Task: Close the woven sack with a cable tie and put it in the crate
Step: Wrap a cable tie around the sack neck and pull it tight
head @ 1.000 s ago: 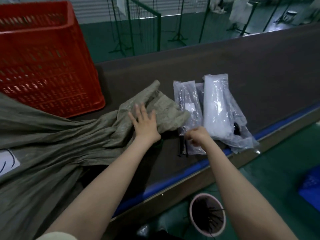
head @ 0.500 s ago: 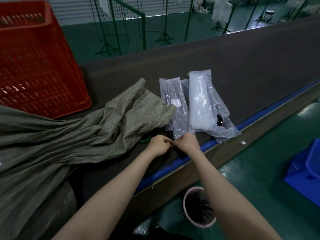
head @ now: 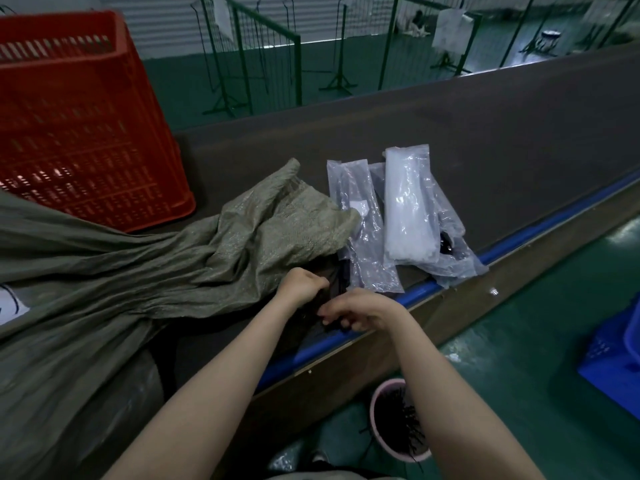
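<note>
The green woven sack lies on the dark table, its gathered mouth pointing right. The red crate stands behind it at the far left. Just below the sack's mouth, my left hand is curled round dark cable ties that stick out of a clear bag. My right hand is close beside it near the blue table edge, fingers curled, pinching a black cable tie that is mostly hidden.
A second clear bag holds white cable ties, with more bags under it. The blue table edge runs diagonally. Below on the green floor stand a pink bucket of black ties and a blue bin.
My left hand left the sack's mouth and came to the dark cable ties. My right hand drew back from the bag towards the table edge. Both hands now work close together.
</note>
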Motion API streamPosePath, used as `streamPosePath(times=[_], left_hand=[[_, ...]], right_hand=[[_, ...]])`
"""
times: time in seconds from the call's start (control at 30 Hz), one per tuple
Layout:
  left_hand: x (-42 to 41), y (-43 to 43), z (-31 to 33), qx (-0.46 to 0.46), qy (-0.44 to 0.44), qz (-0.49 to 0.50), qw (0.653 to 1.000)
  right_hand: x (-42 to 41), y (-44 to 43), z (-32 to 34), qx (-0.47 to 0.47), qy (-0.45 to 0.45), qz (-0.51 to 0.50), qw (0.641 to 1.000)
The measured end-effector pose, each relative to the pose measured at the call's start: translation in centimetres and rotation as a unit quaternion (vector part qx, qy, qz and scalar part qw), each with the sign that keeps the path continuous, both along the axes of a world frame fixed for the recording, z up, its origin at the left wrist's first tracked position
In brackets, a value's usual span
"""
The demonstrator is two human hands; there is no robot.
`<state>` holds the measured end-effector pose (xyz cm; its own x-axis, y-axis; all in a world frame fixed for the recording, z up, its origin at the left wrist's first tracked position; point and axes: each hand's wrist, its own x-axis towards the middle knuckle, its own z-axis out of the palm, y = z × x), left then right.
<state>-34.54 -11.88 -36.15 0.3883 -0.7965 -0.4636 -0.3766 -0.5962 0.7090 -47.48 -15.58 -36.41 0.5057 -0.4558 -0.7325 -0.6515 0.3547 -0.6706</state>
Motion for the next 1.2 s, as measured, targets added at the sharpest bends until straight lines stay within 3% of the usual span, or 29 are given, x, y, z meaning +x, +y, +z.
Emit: streamPosePath(times=[0.07, 0.17, 0.3, 0.4, 0.5, 0.57, 0.67, 0.73, 0.8, 0.97, 1.07, 1.2], left_hand=[[1.2, 1.0, 1.0, 0.049, -0.016, -0.032, 0.998], [3.0, 3.0, 2.7, 0.148, -0.034, -0.129, 0.98], [5.0, 5.3, 4.4, 0.254, -0.076, -0.242, 0.934], [6.2, 6.3, 4.7, 0.26, -0.098, -0.226, 0.934], [7.4, 6.7, 5.2, 0.182, -0.121, -0.135, 0.966], [7.9, 7.2, 6.3, 0.133, -0.226, -0.065, 0.963], [8.4, 7.6, 7.4, 0.177, -0.411, -0.059, 0.892], [8.7, 7.6, 7.2, 0.279, -0.462, -0.114, 0.834], [9.4, 7.3, 6.0, 0.322, -0.493, -0.131, 0.797], [11.7, 6.5, 3.7, 0.275, -0.599, -0.15, 0.737], [13.8, 6.3, 4.0, 0.281, -0.598, -0.126, 0.74], [16.0, 6.7, 3.5, 0.303, -0.521, -0.065, 0.795]], right_hand=[[0.8, 0.0, -0.5, 0.062, -0.054, -0.114, 0.99], [2.7, -0.2, -0.9, 0.118, -0.15, -0.3, 0.935], [5.4, 0.8, -1.8, 0.105, -0.189, -0.371, 0.903], [7.2, 2.6, -2.1, 0.088, -0.143, -0.312, 0.935], [8.5, 4.0, -1.3, 0.075, -0.093, -0.192, 0.974], [9.1, 4.9, -0.8, 0.058, -0.063, -0.117, 0.989], [10.3, 6.2, -0.5, 0.048, -0.031, -0.044, 0.997], [10.8, 7.1, -0.6, 0.056, -0.017, -0.012, 0.998], [11.3, 7.8, -0.7, 0.067, -0.007, 0.031, 0.997], [12.5, 9.1, -0.9, 0.061, 0.029, 0.144, 0.987], [13.0, 9.7, -0.7, 0.073, 0.039, 0.191, 0.978], [13.8, 10.0, -0.6, 0.065, 0.037, 0.209, 0.975]])
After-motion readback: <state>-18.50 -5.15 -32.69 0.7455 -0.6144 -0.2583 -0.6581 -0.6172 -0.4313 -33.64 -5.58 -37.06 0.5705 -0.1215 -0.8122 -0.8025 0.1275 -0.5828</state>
